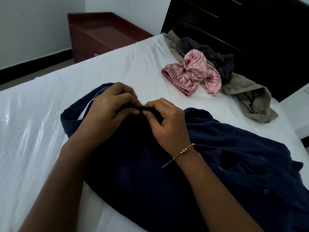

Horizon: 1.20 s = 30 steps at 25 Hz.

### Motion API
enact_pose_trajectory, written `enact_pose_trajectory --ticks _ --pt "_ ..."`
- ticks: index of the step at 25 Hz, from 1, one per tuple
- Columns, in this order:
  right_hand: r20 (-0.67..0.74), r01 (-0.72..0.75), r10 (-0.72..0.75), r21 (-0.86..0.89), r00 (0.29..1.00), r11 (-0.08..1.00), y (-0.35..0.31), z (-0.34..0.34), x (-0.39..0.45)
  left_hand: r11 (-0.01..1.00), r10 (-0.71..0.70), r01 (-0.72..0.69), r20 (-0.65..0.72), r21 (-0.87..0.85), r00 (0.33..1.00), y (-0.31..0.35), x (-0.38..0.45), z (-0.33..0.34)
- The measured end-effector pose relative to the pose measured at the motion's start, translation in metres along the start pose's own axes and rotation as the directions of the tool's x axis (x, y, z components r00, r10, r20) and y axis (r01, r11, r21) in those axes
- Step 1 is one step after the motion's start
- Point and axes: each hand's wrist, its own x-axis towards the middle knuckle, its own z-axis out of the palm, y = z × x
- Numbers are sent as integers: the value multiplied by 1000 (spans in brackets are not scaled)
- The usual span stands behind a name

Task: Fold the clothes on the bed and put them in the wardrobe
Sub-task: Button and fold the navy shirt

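Note:
A navy blue buttoned shirt (225, 161) lies spread across the white bed (41, 131) right in front of me. My left hand (110, 106) and my right hand (165, 121) meet above its upper part. Both pinch the same raised ridge of navy fabric between thumb and fingers, thumbs almost touching. A white label shows at the shirt's collar end, left of my left hand. A gold bracelet sits on my right wrist.
A pile of unfolded clothes lies at the far right of the bed: pink patterned trousers (192, 74), a dark grey garment (217, 59) and a khaki garment (250, 99). A dark headboard (250, 30) stands behind them. A reddish wooden bedside cabinet (103, 34) stands beyond the bed.

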Motion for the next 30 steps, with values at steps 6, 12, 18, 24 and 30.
enact_pose_trajectory --ticks 6,12,18,24,30 --pt "89 -74 66 92 994 993 9 6 -8 997 11 -9 28 -76 1000 -1 -1 4" --pt "161 -168 130 249 978 954 12 1 -1 999 33 -34 -36 -20 999 0 0 7" --pt "250 -425 344 530 905 733 14 -4 -5 987 -158 156 -69 -33 985 6 -1 5" --pt "211 -427 374 542 903 724 12 1 -2 922 -341 349 75 -169 937 10 -4 5" --pt "140 -259 227 288 964 922 13 -7 4 964 -249 242 -47 -111 967 11 -3 10"
